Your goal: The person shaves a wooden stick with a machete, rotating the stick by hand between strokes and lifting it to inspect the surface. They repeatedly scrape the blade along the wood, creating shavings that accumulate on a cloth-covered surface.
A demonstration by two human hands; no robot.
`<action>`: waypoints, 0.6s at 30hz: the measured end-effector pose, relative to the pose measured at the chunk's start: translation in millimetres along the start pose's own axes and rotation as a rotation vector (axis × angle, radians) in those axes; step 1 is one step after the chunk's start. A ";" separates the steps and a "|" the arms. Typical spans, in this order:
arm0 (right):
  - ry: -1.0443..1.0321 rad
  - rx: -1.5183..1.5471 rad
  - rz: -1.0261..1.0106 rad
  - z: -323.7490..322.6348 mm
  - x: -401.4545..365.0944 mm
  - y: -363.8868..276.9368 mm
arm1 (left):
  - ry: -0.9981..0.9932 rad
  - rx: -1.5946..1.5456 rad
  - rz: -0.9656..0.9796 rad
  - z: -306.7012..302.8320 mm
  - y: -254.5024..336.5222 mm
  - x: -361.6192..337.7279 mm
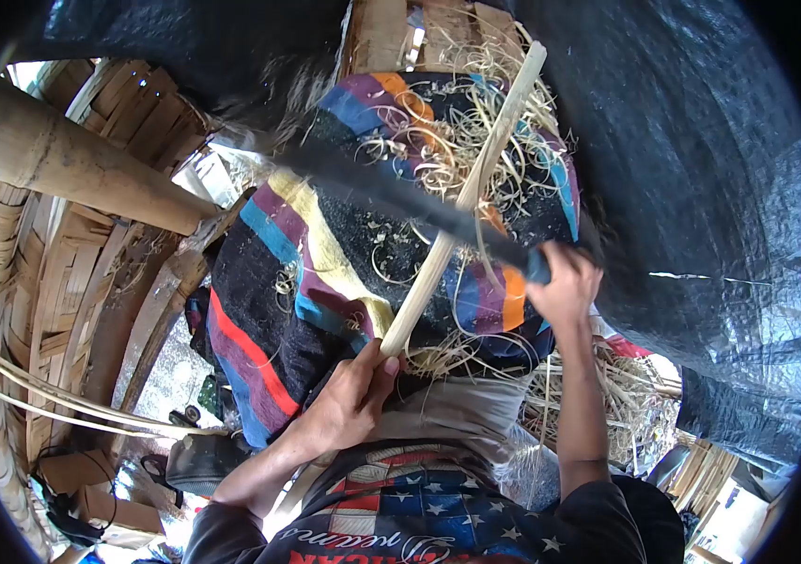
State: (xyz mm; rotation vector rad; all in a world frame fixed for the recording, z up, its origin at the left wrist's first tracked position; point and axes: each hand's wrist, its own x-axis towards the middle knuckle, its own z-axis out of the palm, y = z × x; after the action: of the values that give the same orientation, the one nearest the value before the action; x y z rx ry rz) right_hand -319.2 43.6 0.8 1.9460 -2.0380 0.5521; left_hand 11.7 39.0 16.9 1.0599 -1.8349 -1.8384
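My left hand (355, 393) is closed round the near end of a pale wooden stick (424, 282), which slants up and away over my lap. In my right hand (565, 285) is the dark handle of a long-bladed knife (372, 195). Its blade lies across the stick near the middle and is blurred towards the tip. Under both, a striped cloth (278, 273) covers my lap. Thin curled shavings (461, 155) are heaped on the cloth, mostly around the far half of the stick.
A thick bamboo pole (90, 169) and woven bamboo panels (62, 301) stand on the left. Black plastic sheeting (692, 169) hangs on the right. More shavings (607, 404) are piled below it, and cardboard boxes (109, 498) sit at lower left.
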 end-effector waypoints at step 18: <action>-0.187 0.018 0.228 -24.0 -5.1 -22.9 | -0.115 -0.473 -0.211 0.8 6.7 -11.2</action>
State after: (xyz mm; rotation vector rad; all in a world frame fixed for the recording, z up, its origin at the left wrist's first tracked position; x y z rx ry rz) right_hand -297.7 58.3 21.9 1.8481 -2.3982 0.4519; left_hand 16.9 46.6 26.2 1.0110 -1.2743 -2.3416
